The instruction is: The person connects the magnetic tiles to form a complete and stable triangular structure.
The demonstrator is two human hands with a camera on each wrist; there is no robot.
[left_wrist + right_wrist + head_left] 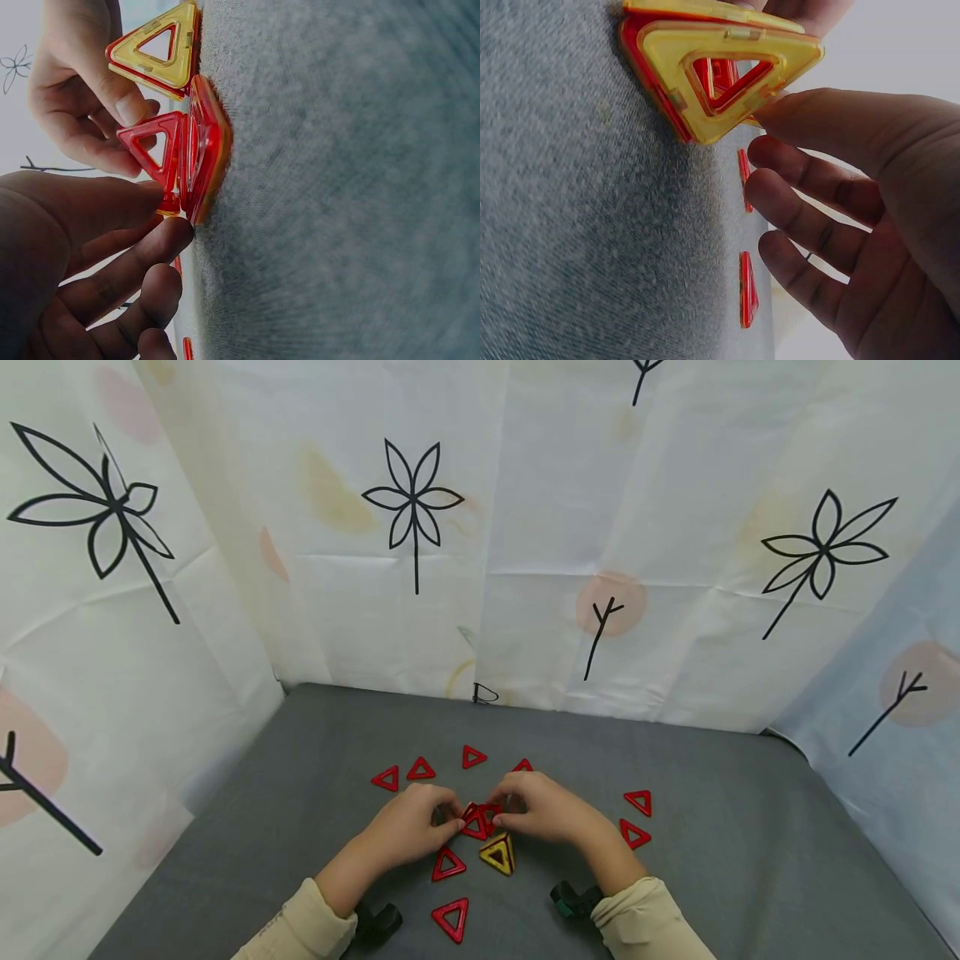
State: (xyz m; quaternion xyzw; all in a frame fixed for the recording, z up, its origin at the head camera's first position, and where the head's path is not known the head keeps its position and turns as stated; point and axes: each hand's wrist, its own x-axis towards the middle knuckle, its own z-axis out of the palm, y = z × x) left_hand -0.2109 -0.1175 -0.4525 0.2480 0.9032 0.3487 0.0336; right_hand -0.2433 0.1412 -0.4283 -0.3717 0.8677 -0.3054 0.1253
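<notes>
My left hand point(420, 818) pinches a corner of an upright red magnetic triangle tile point(174, 161) between thumb and index finger. From the other side, my right hand point(543, 807) grips at the same small group of red tiles point(474, 822), its thumb near the tile's upper tip in the left wrist view. One red tile in this group lies low against the cloth point(208, 150). Just in front stands a small pyramid of yellow triangle tiles point(497, 853) with red showing behind; in the right wrist view it hides part of the right fingertips' hold.
Loose red triangle tiles lie around on the grey cloth point(337, 735): one close point(450, 920), one beside the left wrist point(447, 865), several behind the hands point(421, 768), and two at right point(634, 835). White printed curtains point(525, 527) enclose the back and sides.
</notes>
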